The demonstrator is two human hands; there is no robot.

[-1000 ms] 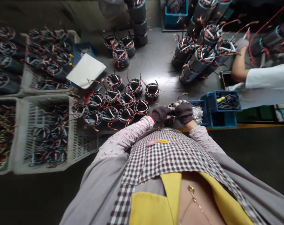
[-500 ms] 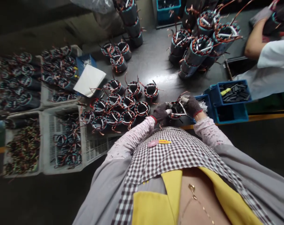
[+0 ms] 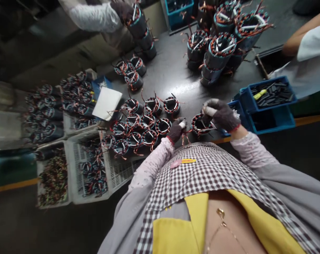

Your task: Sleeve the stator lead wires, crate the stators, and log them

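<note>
A motor stator (image 3: 194, 124), a dark ring with orange-and-black windings and white sleeving, stands at the bench's near edge in front of me. My left hand (image 3: 176, 129), in a dark glove with pale fingertips, is closed at its left side, pinching orange lead wires (image 3: 185, 137) that come off it. Over the stator's right rim is my right hand (image 3: 223, 113), gloved the same way, with its fingers curled together; what they hold, if anything, is hidden. Several like stators (image 3: 149, 137) are grouped to the left of my left hand.
Blue bins (image 3: 272, 97) at the right hold black tubes. Tall stacked stators (image 3: 219, 56) stand farther back. White crates (image 3: 89, 165) of parts and a white pad (image 3: 107, 103) are at the left. A co-worker's gloved hand (image 3: 123, 12) touches a stator stack; another person's arm (image 3: 305, 35) is at right.
My right hand has lifted and moved right, off the white sleeving. My left hand has shifted from the rim to the lead wires. A co-worker's hand has reached the back stack. The view has turned slightly.
</note>
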